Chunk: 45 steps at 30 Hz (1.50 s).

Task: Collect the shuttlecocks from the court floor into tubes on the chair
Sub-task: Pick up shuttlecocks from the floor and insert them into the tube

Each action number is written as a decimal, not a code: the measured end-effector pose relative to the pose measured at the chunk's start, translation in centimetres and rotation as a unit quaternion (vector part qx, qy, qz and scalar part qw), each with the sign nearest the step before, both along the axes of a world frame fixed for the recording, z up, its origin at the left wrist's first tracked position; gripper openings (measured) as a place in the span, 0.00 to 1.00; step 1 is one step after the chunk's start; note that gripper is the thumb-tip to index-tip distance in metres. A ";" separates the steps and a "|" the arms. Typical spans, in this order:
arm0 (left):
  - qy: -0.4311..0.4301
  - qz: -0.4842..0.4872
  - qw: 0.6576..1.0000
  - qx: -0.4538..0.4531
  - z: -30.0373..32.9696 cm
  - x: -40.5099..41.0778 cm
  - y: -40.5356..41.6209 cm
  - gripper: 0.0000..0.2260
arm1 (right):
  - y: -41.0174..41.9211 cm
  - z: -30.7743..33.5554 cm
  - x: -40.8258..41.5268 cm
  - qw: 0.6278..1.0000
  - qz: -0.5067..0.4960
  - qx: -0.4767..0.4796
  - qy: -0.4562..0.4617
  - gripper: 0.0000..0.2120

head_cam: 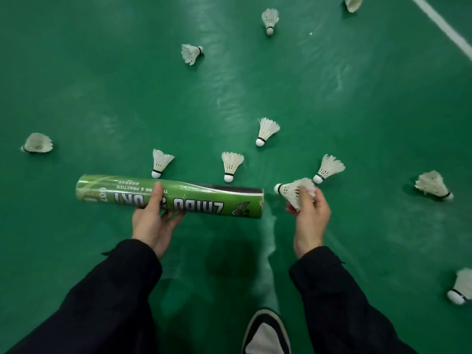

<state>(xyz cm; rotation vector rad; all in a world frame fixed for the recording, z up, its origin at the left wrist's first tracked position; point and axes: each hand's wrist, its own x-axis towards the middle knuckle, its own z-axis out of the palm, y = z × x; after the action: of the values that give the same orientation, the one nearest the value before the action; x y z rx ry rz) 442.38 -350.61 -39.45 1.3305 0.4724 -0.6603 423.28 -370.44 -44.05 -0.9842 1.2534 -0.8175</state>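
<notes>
**One shuttlecock in hand, ten more on the green floor**

One shuttlecock is pinched by its feathers in the right hand, fingers curled round the skirt, its white cork pointing left toward the open mouth of the green tube; cork and tube mouth are near each other but apart; the left hand grips the tube around its middle, thumb over the top, fingers underneath, holding it roughly level above the court floor; both arms wear dark sleeves; a dark shoe with a white patch shows at the bottom edge.

Ten loose shuttlecocks lie scattered on the floor; four sit just beyond the tube and hands, at and, corks toward the person; one lies far left; two lie right, and; three lie farther off at and; a white court line crosses the upper right corner.
</notes>
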 end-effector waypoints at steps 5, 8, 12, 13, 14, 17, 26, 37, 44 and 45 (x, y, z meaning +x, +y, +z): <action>0.006 -0.031 0.999 -0.016 0.7 -2.1 -2.2 0.22 | 2.3 2.7 -2.2 0.990 0.084 0.094 -0.056 0.12; 0.000 -0.083 0.996 -0.012 1.6 -2.5 -4.0 0.15 | 2.1 2.4 -1.8 0.992 0.084 0.089 0.021 0.05; -0.029 -0.146 0.989 0.007 5.4 0.0 -6.5 0.20 | 1.0 4.7 -1.6 0.997 -0.001 0.012 0.078 0.12; -0.037 -0.161 0.986 0.009 6.3 0.5 -7.0 0.21 | 1.1 5.8 -1.6 0.998 0.014 0.009 0.058 0.11; -0.041 -0.173 0.984 0.009 7.2 0.9 -7.4 0.21 | 1.4 6.9 -1.7 0.999 0.030 0.020 0.033 0.09; -0.027 -0.181 0.983 0.002 8.2 1.2 -7.8 0.17 | 2.0 8.7 -2.3 0.996 0.083 0.023 -0.023 0.13; -0.008 -0.163 0.983 -0.087 2.4 3.6 -6.8 0.22 | 2.9 5.8 -0.6 0.937 0.202 -0.212 0.192 0.16; 0.000 -0.212 0.971 -0.107 2.3 4.8 -4.1 0.25 | 6.1 7.8 -0.2 0.920 0.384 0.064 0.041 0.12; 0.036 -0.162 0.977 -0.132 2.3 5.4 -2.2 0.32 | 6.4 9.6 1.7 0.926 0.340 0.156 -0.053 0.21; 0.039 -0.153 0.978 -0.135 2.2 5.6 -2.3 0.31 | 6.4 9.4 2.1 0.943 0.309 0.117 -0.043 0.17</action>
<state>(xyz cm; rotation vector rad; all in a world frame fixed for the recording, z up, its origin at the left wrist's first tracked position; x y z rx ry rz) 447.93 -352.87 -37.29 1.1295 0.2288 -0.9989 425.36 -364.01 -34.64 -1.0508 0.8614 -0.2105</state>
